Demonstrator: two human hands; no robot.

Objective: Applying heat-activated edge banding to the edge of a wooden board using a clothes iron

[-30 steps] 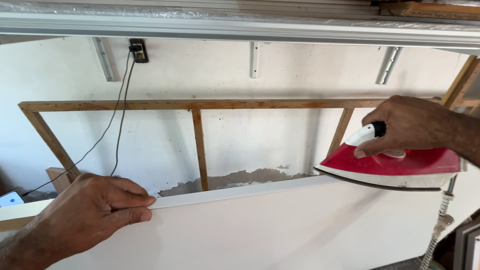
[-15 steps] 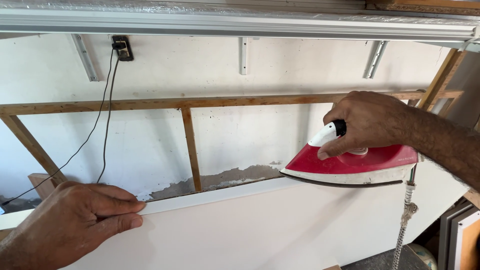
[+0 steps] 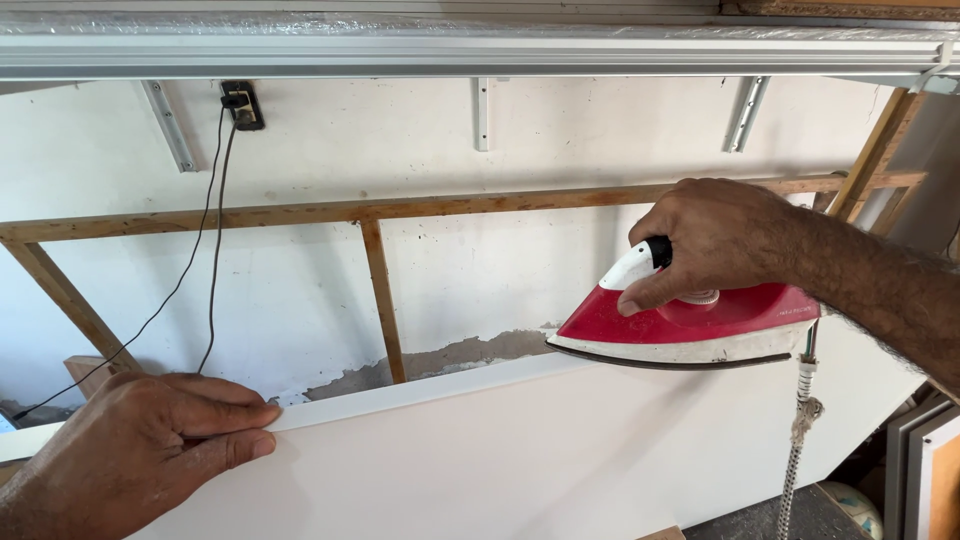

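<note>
Red iron (image 3: pixel 700 325), gripped by the right hand (image 3: pixel 715 240), has slid leftward along the white panel (image 3: pixel 560 450) edge; left hand (image 3: pixel 150 450) presses flat, holding nothing.

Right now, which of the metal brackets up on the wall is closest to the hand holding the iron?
The rightmost slanted bracket, just above the right hand gripping the red iron; the other two sit further left.

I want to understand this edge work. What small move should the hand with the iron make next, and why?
Probably slide the iron a little further left along the board's top edge. The right hand holds it flat on that edge, and a long stretch lies uncovered between its tip and the left hand, which presses the edge down.
</note>
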